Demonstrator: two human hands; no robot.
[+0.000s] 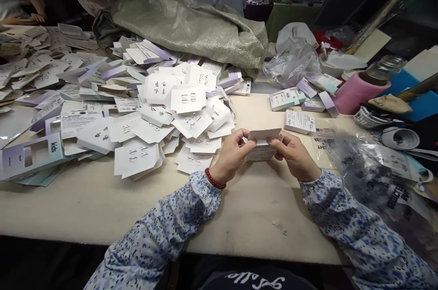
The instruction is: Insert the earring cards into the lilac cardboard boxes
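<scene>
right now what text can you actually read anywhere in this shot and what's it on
"kids" on the lilac sleeve at the table's left edge.
"kids" on the small box beyond the hands.
Cursive white lettering on the dark garment at the bottom: upside down, unreadable.
Large print on the clear bags at right: distorted, unreadable.
Fine print on the white cards and flat boxes: too small.

Bare table [102, 203] strip open along near edge, below both sleeves. Left blocked: heap of white cards [178, 112] spreads toward centre. Right blocked: crumpled plastic bags [372, 176], pink roll [356, 93]. Far side closed by green sack [191, 25]. Small boxes [301, 98] beyond hands [236, 153].
</scene>
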